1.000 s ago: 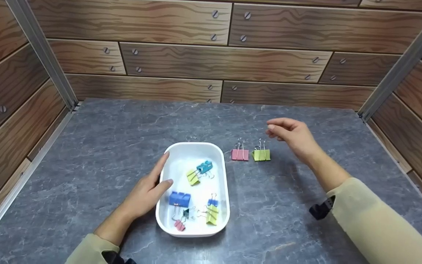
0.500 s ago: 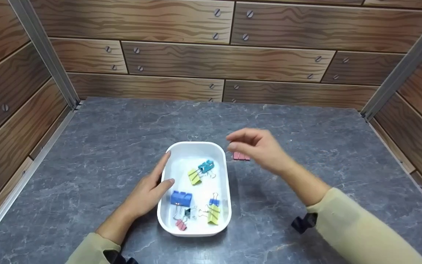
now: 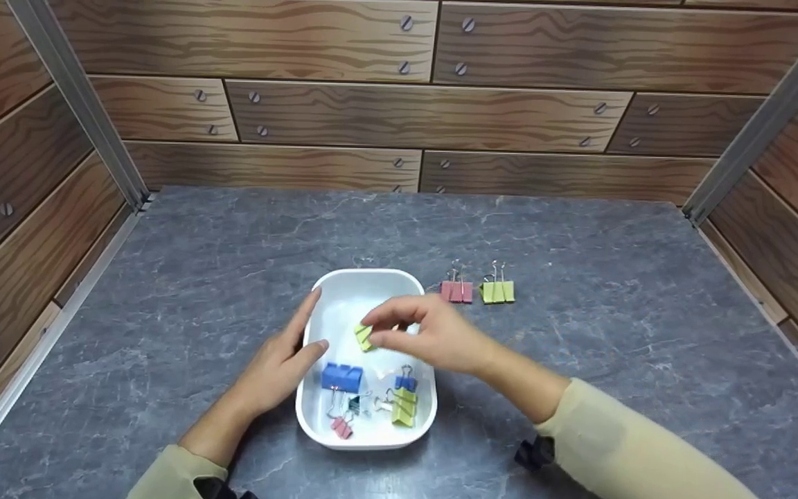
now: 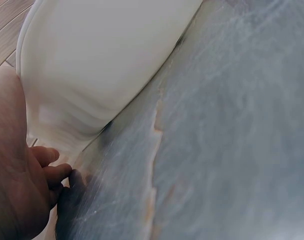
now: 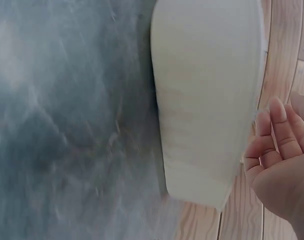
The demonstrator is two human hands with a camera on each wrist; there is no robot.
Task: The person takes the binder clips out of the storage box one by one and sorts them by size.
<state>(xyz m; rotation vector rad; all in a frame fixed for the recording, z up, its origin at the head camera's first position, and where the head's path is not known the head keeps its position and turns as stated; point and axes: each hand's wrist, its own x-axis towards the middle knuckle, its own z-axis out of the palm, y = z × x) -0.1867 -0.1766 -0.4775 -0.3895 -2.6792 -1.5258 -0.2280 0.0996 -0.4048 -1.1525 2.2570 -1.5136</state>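
Note:
A white plastic tray (image 3: 303, 409) holds several binder clips. My left hand (image 3: 271, 367) grips its left side, thumb over the rim; in the left wrist view the fingers (image 4: 54, 172) lie by the outer wall. My right hand (image 3: 433, 336) is over the tray, thumb and index finger apart beside a yellow-green binder clip (image 3: 362, 337). Whether they touch it I cannot tell. The teal clip is hidden behind this hand. Lower in the tray lie a large blue clip (image 3: 341, 378), a small pink one (image 3: 341, 427), a dark green one (image 3: 355, 403), a yellow-green one (image 3: 404, 407) and a small blue one (image 3: 405, 382).
Right of the tray, a pink binder clip (image 3: 456, 292) and a yellow-green binder clip (image 3: 498, 292) stand side by side with handles up. They rest on the grey marbled table (image 3: 614, 277). Wood-patterned walls (image 3: 343, 114) enclose the back and sides.
My right hand has moved left and down from beyond the standing clips, passing over them, into the tray. My left hand stays at the tray's side.

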